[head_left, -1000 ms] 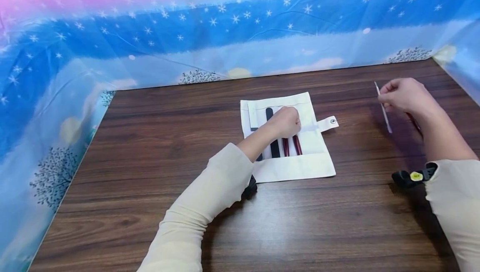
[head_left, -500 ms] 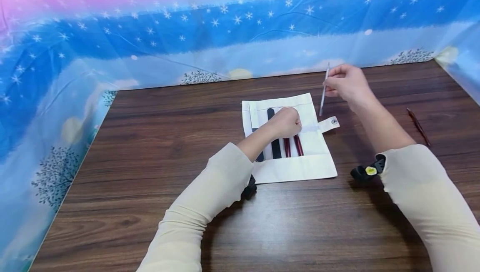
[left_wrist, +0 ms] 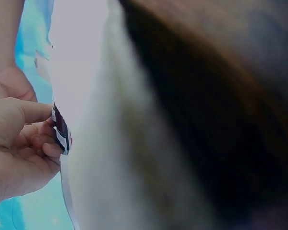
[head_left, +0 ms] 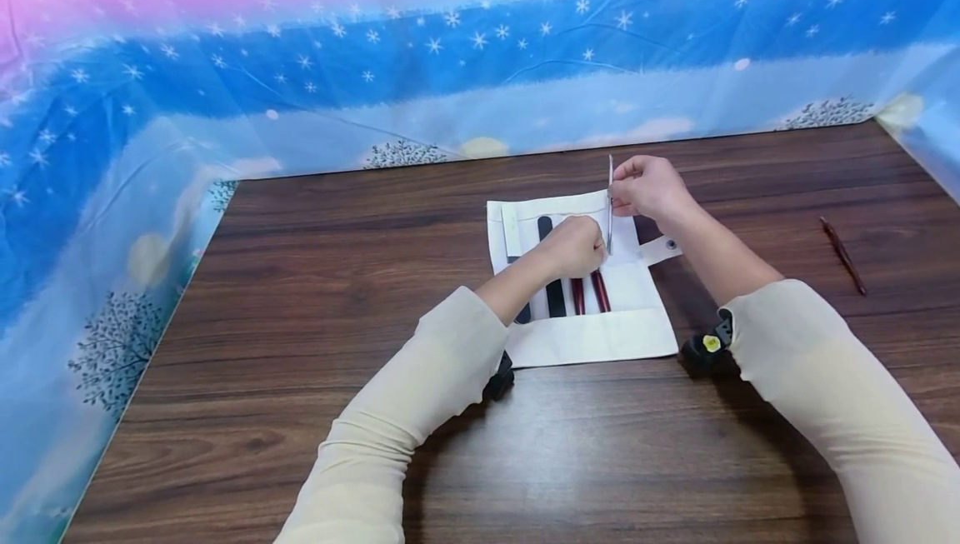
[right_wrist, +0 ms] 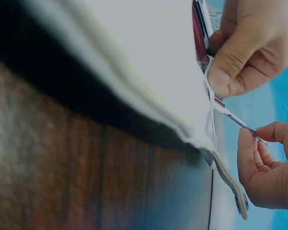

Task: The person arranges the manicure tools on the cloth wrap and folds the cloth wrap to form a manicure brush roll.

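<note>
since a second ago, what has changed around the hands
The right hand has carried the thin silver tool leftward, from well right of the white pouch to its upper right part, still pinching it. Nothing was let go. Unchanged: the left hand holds the pouch; the reddish-brown stick lies to the right.

Two hands point(head_left: 576, 246) point(head_left: 651, 189), one pouch point(head_left: 592, 336), one silver tool point(right_wrist: 234, 117), two red handles point(head_left: 578, 297) point(head_left: 602, 292), two black strips point(head_left: 556, 299) point(head_left: 522, 313), one brown stick point(head_left: 843, 256) show.

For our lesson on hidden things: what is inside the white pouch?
Two dark strips and two red shafts show in the white pouch. The left hand hides part of them; anything under the bottom flap cannot be seen.
</note>
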`<state>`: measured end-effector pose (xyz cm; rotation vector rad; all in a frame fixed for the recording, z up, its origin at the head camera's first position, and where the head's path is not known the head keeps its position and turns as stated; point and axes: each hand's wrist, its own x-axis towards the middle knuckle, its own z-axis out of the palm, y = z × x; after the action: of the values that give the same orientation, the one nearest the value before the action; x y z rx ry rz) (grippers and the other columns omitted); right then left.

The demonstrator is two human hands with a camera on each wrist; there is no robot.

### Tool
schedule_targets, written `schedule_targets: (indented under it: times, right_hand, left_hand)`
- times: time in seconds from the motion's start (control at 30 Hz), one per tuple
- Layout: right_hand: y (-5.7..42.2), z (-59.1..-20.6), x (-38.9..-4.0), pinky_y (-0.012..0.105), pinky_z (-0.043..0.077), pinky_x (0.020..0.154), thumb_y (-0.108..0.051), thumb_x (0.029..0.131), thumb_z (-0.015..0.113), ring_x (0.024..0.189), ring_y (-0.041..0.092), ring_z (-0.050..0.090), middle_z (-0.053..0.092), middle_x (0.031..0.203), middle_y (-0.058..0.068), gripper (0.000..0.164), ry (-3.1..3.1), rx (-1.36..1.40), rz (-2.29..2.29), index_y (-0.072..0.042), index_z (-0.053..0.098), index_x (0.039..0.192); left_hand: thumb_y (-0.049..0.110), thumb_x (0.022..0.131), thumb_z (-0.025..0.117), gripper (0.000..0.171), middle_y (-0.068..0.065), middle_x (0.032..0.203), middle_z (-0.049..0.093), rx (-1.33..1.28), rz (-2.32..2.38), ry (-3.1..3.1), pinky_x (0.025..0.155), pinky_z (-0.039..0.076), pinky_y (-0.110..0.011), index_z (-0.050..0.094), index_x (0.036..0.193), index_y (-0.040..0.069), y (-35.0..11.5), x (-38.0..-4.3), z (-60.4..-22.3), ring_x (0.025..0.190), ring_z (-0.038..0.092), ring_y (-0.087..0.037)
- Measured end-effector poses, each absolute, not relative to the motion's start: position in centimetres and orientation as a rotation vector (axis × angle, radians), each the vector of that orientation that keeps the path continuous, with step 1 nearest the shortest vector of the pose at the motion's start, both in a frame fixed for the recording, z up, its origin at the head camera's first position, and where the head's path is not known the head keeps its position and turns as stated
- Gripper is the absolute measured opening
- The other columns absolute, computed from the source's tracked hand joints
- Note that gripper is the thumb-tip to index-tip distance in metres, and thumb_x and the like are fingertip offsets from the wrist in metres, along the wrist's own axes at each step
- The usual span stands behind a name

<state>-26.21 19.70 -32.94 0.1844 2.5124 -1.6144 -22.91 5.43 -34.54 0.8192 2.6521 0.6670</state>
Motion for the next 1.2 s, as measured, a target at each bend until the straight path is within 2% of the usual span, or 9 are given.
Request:
schedule_targets:
  times: [0.53, 0.67, 0.8, 0.9, 1.0, 1.2]
  right_hand:
    - [19.4, -33.8, -24.6, 0.027, 0.053, 0.06, 0.001, 0.088, 0.049, 0.06, 0.012, 0.058, 0.053, 0.079, 0.014, 0.025, 2.343, 0.121, -1.44, 0.01, 0.043, 0.11]
    - [19.8, -34.1, -24.3, 0.028, 0.053, 0.06, 0.003, 0.086, 0.049, 0.06, 0.016, 0.057, 0.053, 0.075, 0.015, 0.022, 2.296, 0.07, -1.477, 0.012, 0.044, 0.106]
    - [20.1, -34.0, -24.2, 0.027, 0.052, 0.059, 0.003, 0.085, 0.047, 0.062, 0.016, 0.057, 0.053, 0.076, 0.015, 0.029, 2.284, 0.001, -1.456, 0.011, 0.039, 0.111]
    - [20.1, -33.7, -24.2, 0.026, 0.051, 0.058, 0.001, 0.088, 0.044, 0.063, 0.015, 0.055, 0.052, 0.079, 0.014, 0.031, 2.279, -0.021, -1.406, 0.007, 0.034, 0.117]
    - [20.0, -33.6, -24.3, 0.025, 0.049, 0.056, -0.005, 0.094, 0.04, 0.063, 0.014, 0.053, 0.051, 0.08, 0.013, 0.025, 2.273, -0.006, -1.382, 0.004, 0.035, 0.117]
    - [20.2, -33.8, -24.6, 0.023, 0.05, 0.055, -0.008, 0.098, 0.037, 0.061, 0.013, 0.053, 0.052, 0.077, 0.011, 0.021, 2.269, 0.044, -1.357, 0.006, 0.043, 0.113]
  left_hand:
    - [0.006, 0.092, 0.048, 0.044, 0.004, 0.046, 0.03, 0.854, 0.636, 2.676, 0.047, 0.032, -0.019, 0.036, 0.051, 0.012, 5.4, -22.8, -34.6, 0.043, 0.039, -0.009]
    - [0.006, 0.092, 0.047, 0.042, 0.002, 0.051, 0.034, 0.87, 0.618, 2.68, 0.049, 0.033, -0.019, 0.038, 0.052, 0.011, 5.5, -22.7, -34.5, 0.047, 0.042, -0.01]
    - [0.006, 0.092, 0.047, 0.039, 0.001, 0.057, 0.038, 0.875, 0.59, 2.682, 0.05, 0.034, -0.019, 0.04, 0.054, 0.011, 5.6, -22.7, -34.4, 0.05, 0.043, -0.01]
    - [0.005, 0.092, 0.047, 0.039, 0.001, 0.056, 0.037, 0.873, 0.583, 2.684, 0.049, 0.033, -0.019, 0.039, 0.054, 0.011, 5.6, -22.8, -34.4, 0.049, 0.042, -0.01]
    - [0.004, 0.091, 0.048, 0.04, 0.002, 0.052, 0.034, 0.874, 0.59, 2.684, 0.048, 0.032, -0.019, 0.038, 0.053, 0.012, 5.6, -22.8, -34.5, 0.046, 0.04, -0.009]
    - [0.005, 0.091, 0.048, 0.04, 0.003, 0.049, 0.032, 0.881, 0.599, 2.682, 0.048, 0.032, -0.019, 0.038, 0.053, 0.012, 5.7, -22.9, -34.6, 0.046, 0.04, -0.009]
